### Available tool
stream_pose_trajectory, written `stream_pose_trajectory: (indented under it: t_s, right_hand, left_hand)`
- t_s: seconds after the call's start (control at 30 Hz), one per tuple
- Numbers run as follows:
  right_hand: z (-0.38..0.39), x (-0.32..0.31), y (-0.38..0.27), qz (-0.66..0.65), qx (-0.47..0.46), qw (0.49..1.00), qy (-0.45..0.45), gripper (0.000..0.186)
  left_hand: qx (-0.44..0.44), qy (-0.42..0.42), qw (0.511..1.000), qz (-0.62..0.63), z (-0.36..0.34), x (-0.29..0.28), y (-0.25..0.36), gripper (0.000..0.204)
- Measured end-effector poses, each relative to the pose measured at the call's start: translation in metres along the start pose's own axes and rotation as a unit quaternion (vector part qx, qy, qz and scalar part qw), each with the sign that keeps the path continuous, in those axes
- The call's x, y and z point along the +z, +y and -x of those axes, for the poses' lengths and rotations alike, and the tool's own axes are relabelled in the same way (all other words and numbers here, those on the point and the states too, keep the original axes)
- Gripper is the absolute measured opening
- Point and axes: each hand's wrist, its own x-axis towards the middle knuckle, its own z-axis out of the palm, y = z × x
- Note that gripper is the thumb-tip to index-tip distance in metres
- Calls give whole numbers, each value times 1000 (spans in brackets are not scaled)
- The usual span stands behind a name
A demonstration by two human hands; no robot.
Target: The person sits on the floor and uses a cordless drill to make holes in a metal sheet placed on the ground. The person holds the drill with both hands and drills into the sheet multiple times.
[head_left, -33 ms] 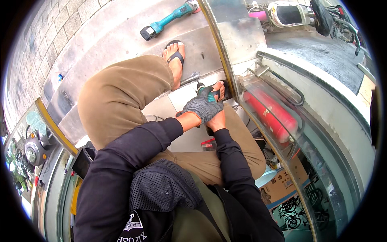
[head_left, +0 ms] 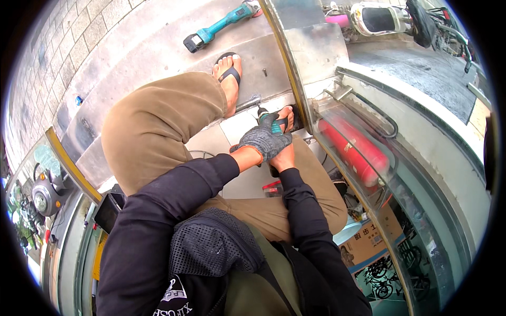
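Note:
In a grey knitted glove with an orange cuff, my left hand [head_left: 263, 141] is closed around a teal and black power drill [head_left: 275, 125]. My bare right wrist and hand [head_left: 285, 156] come up beneath it; the right fingers are hidden behind the glove, so their grip does not show. The drill's tip points away from me, at the metal track [head_left: 247, 104] across the doorway floor. My left foot in a black flip-flop [head_left: 230, 76] rests on the step beyond the track. My right foot [head_left: 286, 117] is beside the drill, partly covered by it.
A teal angle grinder [head_left: 221, 24] lies on the far step. A small screw or bolt [head_left: 264, 72] lies near my left foot. At the right, a red fire extinguisher [head_left: 354, 150] lies behind glass. Metal-edged glass doors [head_left: 287, 58] flank me. A red object [head_left: 272, 188] is under my arms.

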Motion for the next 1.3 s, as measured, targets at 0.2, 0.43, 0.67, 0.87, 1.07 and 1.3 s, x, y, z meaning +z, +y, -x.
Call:
stream_pose_trajectory:
  t_s: [0.2,0.43,0.67,0.87,1.07,1.3]
  right_hand:
    - [-1,1,0,-9,8,1000,6,58]
    - [-3,4,10,8,-11,1000,-12,61]
    - [-5,9,13,2,-19,1000,-10,59]
    - [-4,3,1,12,14,999,-29,57]
    - [-3,10,2,-5,-33,999,14,39]
    - [-10,22,14,-61,-9,998,4,54]
  left_hand:
    - [-42,-34,998,24,20,-24,28,93]
    - [-2,29,1000,3,17,-12,21,85]
    - [-27,19,999,17,14,-13,18,75]
    - [-27,29,999,16,14,-14,16,75]
    - [-56,-11,998,14,20,-31,32,83]
    - [-63,-23,998,23,22,-39,37,80]
